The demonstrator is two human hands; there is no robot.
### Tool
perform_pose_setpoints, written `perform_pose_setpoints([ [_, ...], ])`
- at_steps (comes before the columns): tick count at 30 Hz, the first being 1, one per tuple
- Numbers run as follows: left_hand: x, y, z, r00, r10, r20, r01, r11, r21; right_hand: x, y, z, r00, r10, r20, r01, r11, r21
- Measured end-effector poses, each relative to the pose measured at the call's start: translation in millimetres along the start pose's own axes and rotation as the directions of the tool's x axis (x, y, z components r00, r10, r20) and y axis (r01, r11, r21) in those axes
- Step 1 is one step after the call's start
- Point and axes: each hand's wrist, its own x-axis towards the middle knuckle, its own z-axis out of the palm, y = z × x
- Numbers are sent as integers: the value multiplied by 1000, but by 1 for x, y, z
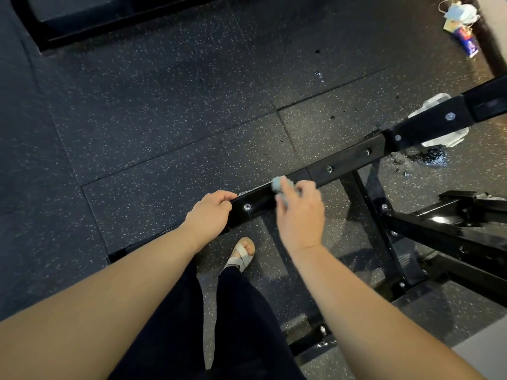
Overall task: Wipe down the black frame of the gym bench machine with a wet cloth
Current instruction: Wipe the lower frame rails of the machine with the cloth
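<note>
Head view, looking down. Black frame bar (345, 156) is running diagonally, long axis from lower left to upper right; its upper-right end is being cut off by the pic edge, and its lower-left stretch is passing behind the left forearm. Left hand (210, 215) is curling its fingers over the bar's top edge, gripping it just left of a silver bolt (247, 206). Right hand (300, 212) is pressing a grey-blue cloth (277, 185) onto the bar just right of that bolt; grip partly closed round the cloth, index finger lying straighter. Most of the cloth is hiding under the fingers & is blurred, so shape is hard to make out. A white container (439, 119) is sitting on the speckled floor (164, 119), partly hidden behind the bar, w/ wet patch (430, 159) beside it. Litter (461, 23) is lying at top right. Sandalled foot (242, 255) is showing betw. the arms.
</note>
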Motion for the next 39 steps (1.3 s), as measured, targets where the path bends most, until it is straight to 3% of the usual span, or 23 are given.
perform_pose_setpoints([
  [3,0,3,0,999,-20,-25,19,999,-33,-22,-32,6,932,-275,235,242,957,160],
  [5,0,4,-1,999,-33,-30,31,997,-64,-17,-31,-9,872,-317,372,208,930,304],
  [7,-1,4,-3,999,-28,-27,25,996,-91,-3,-19,-28,854,-238,463,22,905,425],
  [9,-1,4,-3,1000,-14,-25,12,997,-77,12,-5,-42,882,-22,470,-261,807,529],
  [10,0,3,-3,999,-11,-32,9,998,-63,19,0,-44,908,112,403,-342,755,559],
  [11,0,4,-3,999,-15,-38,13,999,-47,24,3,-42,933,210,293,-341,779,526],
  [13,1,4,-1,998,-22,-51,21,1000,-16,25,5,-27,969,234,78,-247,919,308],
  [17,2,2,-1,999,4,-47,-3,1000,7,6,-9,10,985,12,173,-22,998,55],
  [20,1,2,-4,999,24,-45,-25,1000,-19,-12,-32,23,971,-184,154,176,982,66],
  [22,1,-1,-6,997,8,-72,-15,994,-107,-20,-42,28,902,-391,183,375,919,117],
  [25,-1,-3,-7,994,-50,-97,31,983,-183,-12,-19,21,714,-645,274,649,756,88],
  [26,0,-2,-7,994,-57,-90,40,982,-185,-2,-5,15,705,-646,295,664,746,48],
  [27,-1,-1,-7,995,-56,-77,42,983,-177,8,10,8,756,-575,313,602,798,13],
  [29,-2,3,-6,998,-47,-49,40,990,-133,23,39,-8,927,-292,233,310,950,-42],
  [30,-1,4,-6,998,-44,-49,38,992,-120,27,45,-13,977,-166,136,170,985,-17],
  [32,0,5,-3,996,-62,-60,53,989,-140,21,31,-7,998,-24,50,23,999,34],
  [35,5,7,2,989,-98,-115,63,960,-274,-8,-22,21,972,-221,82,206,965,162],
  [37,6,12,5,986,-92,-140,52,962,-267,-29,-42,38,884,-458,90,425,870,250],
  [39,6,22,10,987,-59,-149,31,982,-187,-25,-31,35,783,-613,105,580,780,233],
])
